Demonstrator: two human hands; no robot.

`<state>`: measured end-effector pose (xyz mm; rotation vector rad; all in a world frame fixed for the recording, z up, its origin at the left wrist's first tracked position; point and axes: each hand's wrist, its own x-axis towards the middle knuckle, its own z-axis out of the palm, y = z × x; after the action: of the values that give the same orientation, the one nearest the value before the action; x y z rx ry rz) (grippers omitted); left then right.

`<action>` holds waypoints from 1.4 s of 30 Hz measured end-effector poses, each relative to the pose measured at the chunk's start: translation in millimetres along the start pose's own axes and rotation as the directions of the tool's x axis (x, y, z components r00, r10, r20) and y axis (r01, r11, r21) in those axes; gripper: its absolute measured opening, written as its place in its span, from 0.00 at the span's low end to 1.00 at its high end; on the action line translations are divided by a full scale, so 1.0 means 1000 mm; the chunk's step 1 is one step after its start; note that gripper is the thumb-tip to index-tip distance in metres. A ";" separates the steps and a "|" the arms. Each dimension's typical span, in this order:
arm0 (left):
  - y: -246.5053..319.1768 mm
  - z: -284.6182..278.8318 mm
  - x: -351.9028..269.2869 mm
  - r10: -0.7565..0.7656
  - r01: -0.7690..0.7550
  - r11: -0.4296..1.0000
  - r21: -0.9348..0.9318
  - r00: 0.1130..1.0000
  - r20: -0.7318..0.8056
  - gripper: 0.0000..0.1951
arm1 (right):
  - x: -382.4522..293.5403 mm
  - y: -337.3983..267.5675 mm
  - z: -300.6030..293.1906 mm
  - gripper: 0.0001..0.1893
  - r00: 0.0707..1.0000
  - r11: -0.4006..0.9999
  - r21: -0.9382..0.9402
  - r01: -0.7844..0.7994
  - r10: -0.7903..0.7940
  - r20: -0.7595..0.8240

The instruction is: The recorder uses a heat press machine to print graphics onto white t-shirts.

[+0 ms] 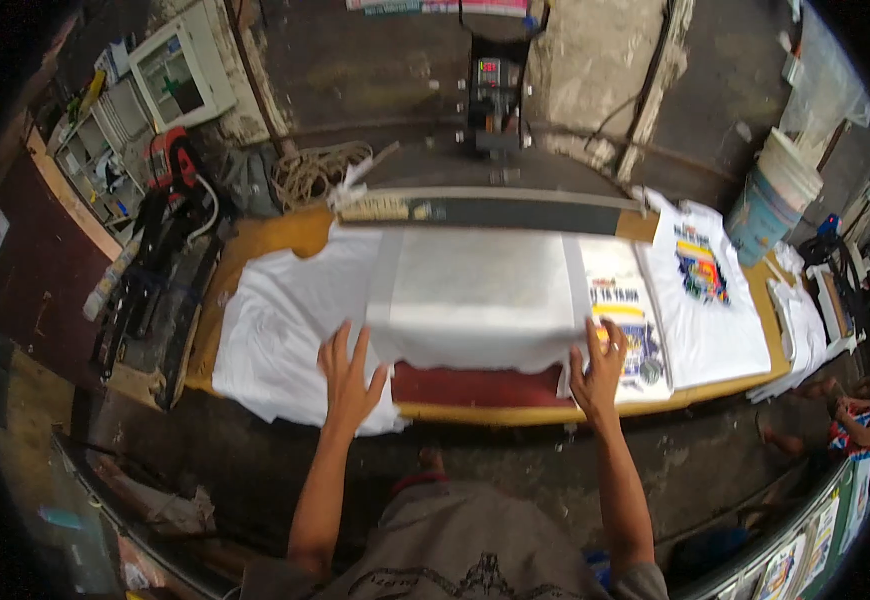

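A pale grey sheet (480,285) lies over the middle of the yellow table, its front edge wavy above a dark red surface (480,386). My left hand (350,379), fingers spread, is at the sheet's front left corner, over a white T-shirt (277,322). At the front right corner is my right hand (598,367), fingers bent; whether it pinches the sheet's edge cannot be told. Beside it lie printed sheets (630,337) with a colourful design. Farther right, a white T-shirt (705,300) bears a similar print. Behind the sheet runs a dark bar, below a control box with a lit display (489,75).
A black and red machine (153,262) stands at the left, near coiled rope (315,176) and a white cabinet (179,75). Stacked buckets (772,195) are at the back right. Another person (862,420) is partly visible at the far right. Printed sheets lie on a green surface, lower right.
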<state>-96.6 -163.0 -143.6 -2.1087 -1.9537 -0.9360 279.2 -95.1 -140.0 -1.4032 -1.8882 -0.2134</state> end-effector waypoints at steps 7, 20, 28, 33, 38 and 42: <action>-0.066 -0.003 -0.126 -0.280 0.280 0.960 -0.030 0.960 0.003 0.19 | 0.115 0.135 -0.025 0.18 0.913 0.994 -0.095 -0.047 0.004 -0.408; -0.093 -0.060 -0.073 -0.493 0.491 0.868 -0.067 0.842 -0.217 0.14 | 0.595 -0.145 -0.067 0.18 0.661 0.797 -0.532 0.286 -0.566 -0.492; -0.100 -0.040 -0.033 -0.381 0.346 0.916 -0.204 0.909 -0.170 0.13 | 0.565 -0.182 -0.094 0.53 0.934 0.929 -0.262 0.262 -0.176 0.311; -0.079 -0.020 0.062 -0.073 -0.024 0.964 -0.264 0.933 -0.352 0.15 | 0.367 -0.190 -0.094 0.29 0.750 0.681 -0.343 0.647 -0.489 0.445; 0.049 -0.046 0.190 0.247 -0.476 0.712 -0.516 0.858 -0.450 0.12 | 0.253 -0.150 -0.036 0.18 0.658 0.892 -0.132 0.432 -0.212 0.722; 0.121 -0.047 0.236 0.405 -0.421 0.592 -0.687 0.893 -0.198 0.16 | 0.223 -0.131 -0.011 0.10 0.827 0.895 0.042 0.444 -0.427 0.366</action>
<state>-5.9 -1.4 51.5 -2.7291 -1.0148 -1.7952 146.0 16.4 51.8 -1.0676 -2.5260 -0.2260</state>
